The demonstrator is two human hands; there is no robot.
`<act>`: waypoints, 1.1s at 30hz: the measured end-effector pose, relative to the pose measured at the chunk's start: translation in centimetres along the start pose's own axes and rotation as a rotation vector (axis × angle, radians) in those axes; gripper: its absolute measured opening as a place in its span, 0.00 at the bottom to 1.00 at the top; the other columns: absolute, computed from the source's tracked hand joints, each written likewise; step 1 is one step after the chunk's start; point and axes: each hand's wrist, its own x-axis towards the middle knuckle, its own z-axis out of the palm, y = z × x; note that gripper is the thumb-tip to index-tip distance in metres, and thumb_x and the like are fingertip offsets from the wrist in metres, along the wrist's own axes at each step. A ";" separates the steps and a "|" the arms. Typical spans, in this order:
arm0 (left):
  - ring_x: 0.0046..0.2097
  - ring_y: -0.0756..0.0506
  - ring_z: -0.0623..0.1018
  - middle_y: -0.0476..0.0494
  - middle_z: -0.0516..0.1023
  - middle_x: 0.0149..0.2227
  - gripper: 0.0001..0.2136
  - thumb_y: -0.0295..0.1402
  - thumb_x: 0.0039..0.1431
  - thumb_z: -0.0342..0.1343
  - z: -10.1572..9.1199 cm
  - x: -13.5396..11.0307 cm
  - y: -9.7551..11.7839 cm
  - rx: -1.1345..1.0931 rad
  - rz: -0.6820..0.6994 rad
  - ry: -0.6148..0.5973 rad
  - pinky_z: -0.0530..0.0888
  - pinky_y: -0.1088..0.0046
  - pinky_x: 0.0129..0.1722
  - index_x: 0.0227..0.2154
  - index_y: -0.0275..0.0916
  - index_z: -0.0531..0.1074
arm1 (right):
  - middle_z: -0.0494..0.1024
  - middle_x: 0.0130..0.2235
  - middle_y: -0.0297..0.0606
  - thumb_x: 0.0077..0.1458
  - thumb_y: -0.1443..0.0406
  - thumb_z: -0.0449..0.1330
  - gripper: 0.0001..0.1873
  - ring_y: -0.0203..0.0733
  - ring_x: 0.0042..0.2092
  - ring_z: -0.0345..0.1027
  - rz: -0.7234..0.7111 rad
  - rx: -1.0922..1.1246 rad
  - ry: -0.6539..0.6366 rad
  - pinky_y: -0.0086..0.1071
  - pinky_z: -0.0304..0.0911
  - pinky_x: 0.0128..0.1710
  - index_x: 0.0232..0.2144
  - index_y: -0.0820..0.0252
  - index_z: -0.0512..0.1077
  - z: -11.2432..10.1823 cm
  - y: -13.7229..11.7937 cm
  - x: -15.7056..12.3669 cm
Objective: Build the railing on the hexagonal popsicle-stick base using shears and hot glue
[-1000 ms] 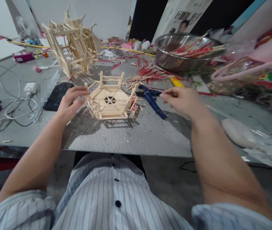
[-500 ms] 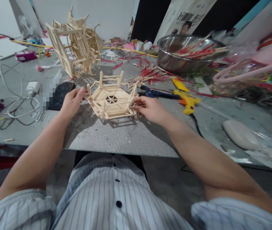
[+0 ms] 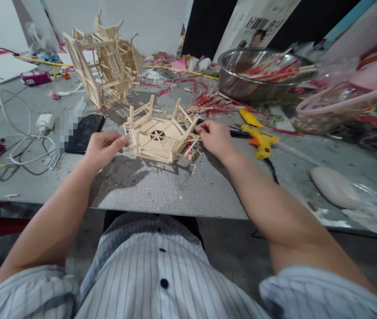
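Note:
A small hexagonal model of wooden sticks [image 3: 160, 135], with railings round its rim, is held just above the grey table [image 3: 161, 186]. My left hand [image 3: 103, 148] pinches its left edge. My right hand [image 3: 215, 138] grips its right edge near a red-tipped post. The model is turned a little, its far railings tilted.
A taller stick structure [image 3: 103, 73] stands behind. A black phone [image 3: 83, 133] and white charger cable [image 3: 29, 141] lie left. A yellow glue gun [image 3: 258, 137], a steel bowl of sticks [image 3: 258, 77] and a pink-rimmed bowl [image 3: 337, 106] are right. Loose red scraps litter the back.
My right hand came in from the blue tool and took hold of the model's right edge. Both hands have since lifted and turned the model.

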 end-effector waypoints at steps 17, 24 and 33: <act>0.39 0.46 0.79 0.38 0.81 0.46 0.16 0.42 0.57 0.57 0.7 0.5 0.0 0.117 0.121 -0.304 0.71 0.74 0.31 0.41 0.37 0.80 | 0.76 0.30 0.31 0.56 0.73 0.56 0.11 0.32 0.23 0.67 0.325 0.874 -0.228 0.29 0.66 0.21 0.41 0.57 0.66 0.6 -0.7 -2.0; 0.44 0.45 0.81 0.37 0.80 0.51 0.21 0.41 0.57 0.57 1.0 -0.5 1.4 0.085 0.269 -0.514 0.77 0.72 0.39 0.50 0.39 0.77 | 0.77 0.46 0.38 0.53 0.65 0.60 0.27 0.40 0.36 0.74 0.170 0.794 -0.121 0.38 0.73 0.37 0.55 0.52 0.62 3.3 1.4 -0.5; 0.35 0.48 0.79 0.42 0.82 0.41 0.09 0.33 0.55 0.56 1.9 -0.7 0.9 0.018 0.277 0.036 0.75 0.74 0.32 0.35 0.39 0.80 | 0.75 0.26 0.36 0.55 0.49 0.58 0.17 0.40 0.28 0.67 -0.102 0.310 0.059 0.36 0.64 0.30 0.30 0.55 0.73 -0.8 1.8 -1.4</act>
